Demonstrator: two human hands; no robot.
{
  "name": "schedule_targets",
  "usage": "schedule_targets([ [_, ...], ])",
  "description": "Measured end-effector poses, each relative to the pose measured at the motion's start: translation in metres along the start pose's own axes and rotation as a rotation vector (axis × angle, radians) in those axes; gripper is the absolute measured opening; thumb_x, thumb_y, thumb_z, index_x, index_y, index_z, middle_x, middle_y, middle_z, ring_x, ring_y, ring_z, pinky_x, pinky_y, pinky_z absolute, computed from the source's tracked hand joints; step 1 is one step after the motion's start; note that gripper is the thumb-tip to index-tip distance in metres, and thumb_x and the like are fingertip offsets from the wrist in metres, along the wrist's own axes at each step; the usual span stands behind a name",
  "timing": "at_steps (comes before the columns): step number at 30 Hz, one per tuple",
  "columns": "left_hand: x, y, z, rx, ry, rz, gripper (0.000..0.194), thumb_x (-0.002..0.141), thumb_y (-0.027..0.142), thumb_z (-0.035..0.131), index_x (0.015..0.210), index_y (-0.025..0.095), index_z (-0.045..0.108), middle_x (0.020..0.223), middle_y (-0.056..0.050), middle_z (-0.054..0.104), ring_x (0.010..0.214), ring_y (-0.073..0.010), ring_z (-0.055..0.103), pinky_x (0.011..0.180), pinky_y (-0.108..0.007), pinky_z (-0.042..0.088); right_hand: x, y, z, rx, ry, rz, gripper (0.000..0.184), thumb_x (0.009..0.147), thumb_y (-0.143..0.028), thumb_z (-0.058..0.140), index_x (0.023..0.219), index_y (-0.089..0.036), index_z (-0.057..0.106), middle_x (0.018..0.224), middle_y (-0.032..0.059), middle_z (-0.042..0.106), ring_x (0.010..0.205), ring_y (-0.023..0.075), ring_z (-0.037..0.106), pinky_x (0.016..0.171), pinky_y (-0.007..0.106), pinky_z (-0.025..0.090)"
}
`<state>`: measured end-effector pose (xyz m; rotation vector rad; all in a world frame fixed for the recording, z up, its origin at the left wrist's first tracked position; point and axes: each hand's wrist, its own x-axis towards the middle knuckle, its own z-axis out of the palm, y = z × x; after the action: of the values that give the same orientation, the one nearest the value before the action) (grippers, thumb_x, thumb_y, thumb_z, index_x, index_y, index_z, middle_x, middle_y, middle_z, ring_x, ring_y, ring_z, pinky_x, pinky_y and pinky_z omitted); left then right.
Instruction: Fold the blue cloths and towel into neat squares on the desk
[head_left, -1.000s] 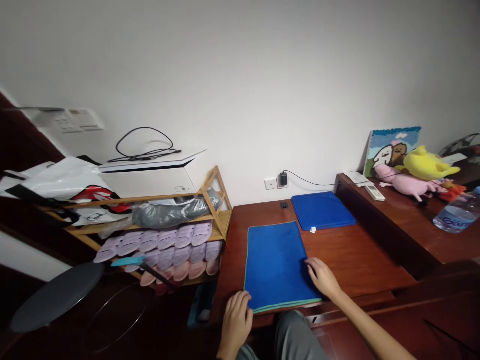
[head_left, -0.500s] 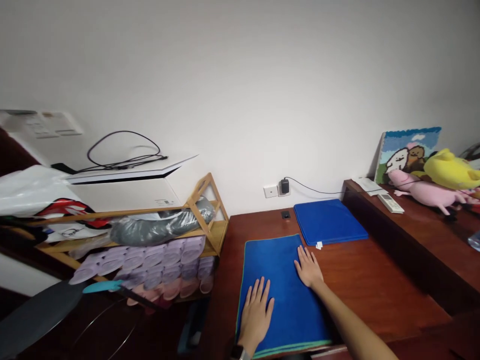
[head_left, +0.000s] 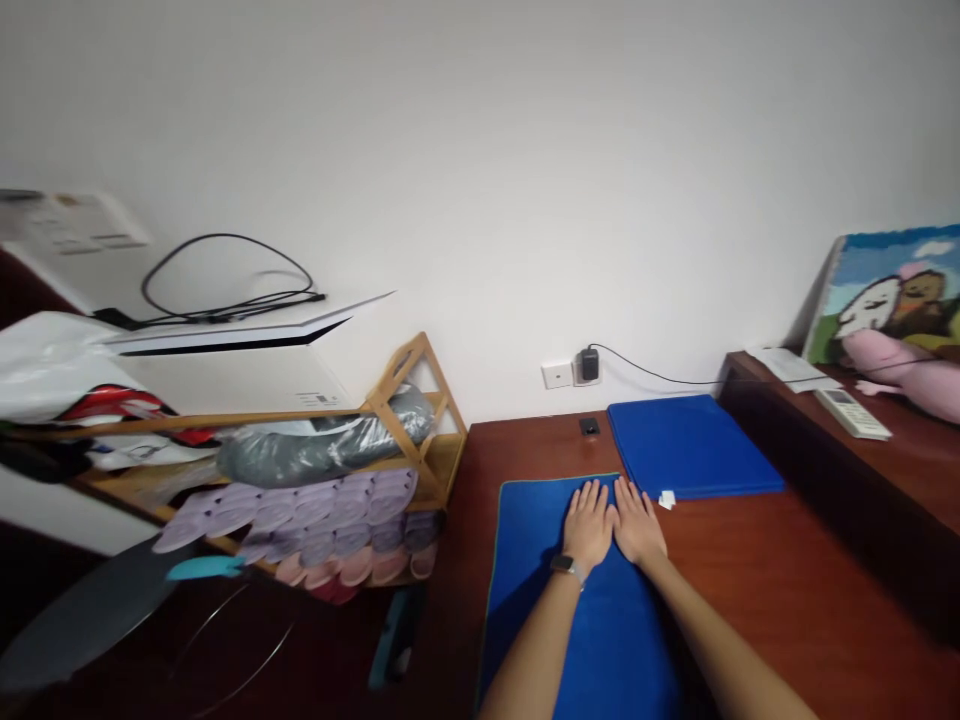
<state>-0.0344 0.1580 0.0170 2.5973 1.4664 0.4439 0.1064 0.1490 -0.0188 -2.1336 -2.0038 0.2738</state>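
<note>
A blue cloth (head_left: pixel 536 540) with a thin green edge lies spread on the reddish-brown wooden desk (head_left: pixel 517 445). Both palms rest flat on its upper right part, side by side with the thumbs touching or nearly so. My left hand (head_left: pixel 590 525), with a dark watch on the wrist, has its fingers stretched out on the cloth. On the cloth's right edge my right hand (head_left: pixel 637 522) lies with straight fingers. Just beyond the right hand sits a folded blue cloth (head_left: pixel 690 445) with a small white tag (head_left: pixel 667 499).
At left stands a wooden rack (head_left: pixel 439 465) with several lilac slippers (head_left: pixel 315 505) and a white box (head_left: pixel 232 375). A black plug (head_left: pixel 590 363) sits in the wall socket. On the raised ledge at right are a remote control (head_left: pixel 853 413) and a pink plush toy (head_left: pixel 904 370).
My left hand has slid up and right across the cloth to beside my right hand. The right hand stays near the cloth's upper right corner. The camera view has turned slightly left.
</note>
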Motion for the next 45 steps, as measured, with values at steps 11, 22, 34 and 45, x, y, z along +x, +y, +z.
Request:
schedule_targets([
  [11, -0.046, -0.143, -0.022, 0.122, 0.052, -0.267, 0.064, 0.108, 0.049, 0.026, 0.165, 0.022, 0.031, 0.169, -0.011, 0.038, 0.157, -0.0299, 0.031, 0.127, -0.055, 0.027, 0.000, 0.007, 0.015, -0.014, 0.065, -0.002, 0.070, 0.105, -0.046, 0.017, 0.167, -0.014, 0.024, 0.172, 0.0060, 0.027, 0.161, 0.0272, 0.020, 0.131, 0.051, 0.013],
  [22, -0.056, -0.163, -0.034, 0.155, 0.135, -0.254, 0.061, 0.107, 0.041, 0.030, 0.165, 0.021, 0.031, 0.167, -0.010, 0.041, 0.157, -0.0273, 0.033, 0.128, -0.053, 0.027, 0.011, -0.011, -0.007, -0.069, 0.018, 0.056, 0.067, 0.103, -0.037, 0.022, 0.168, -0.018, 0.023, 0.173, 0.0021, 0.025, 0.159, 0.0253, 0.026, 0.130, 0.050, 0.020],
  [34, -0.006, -0.033, 0.009, -0.035, 0.063, 0.016, 0.064, 0.109, 0.049, 0.022, 0.164, 0.019, 0.035, 0.167, -0.011, 0.040, 0.157, -0.0256, 0.031, 0.129, -0.050, 0.027, 0.014, -0.004, 0.004, -0.054, 0.051, 0.026, 0.066, 0.105, -0.038, 0.022, 0.167, -0.017, 0.027, 0.171, 0.0033, 0.028, 0.160, 0.0253, 0.023, 0.130, 0.051, 0.015],
  [45, -0.055, -0.155, -0.022, 0.093, 0.046, -0.191, 0.069, 0.109, 0.052, 0.022, 0.165, 0.012, 0.030, 0.168, -0.014, 0.036, 0.158, -0.0262, 0.030, 0.130, -0.048, 0.025, 0.016, -0.007, 0.001, -0.048, 0.047, 0.052, 0.067, 0.106, -0.042, 0.017, 0.168, -0.018, 0.024, 0.172, 0.0024, 0.026, 0.160, 0.0240, 0.023, 0.131, 0.049, 0.014],
])
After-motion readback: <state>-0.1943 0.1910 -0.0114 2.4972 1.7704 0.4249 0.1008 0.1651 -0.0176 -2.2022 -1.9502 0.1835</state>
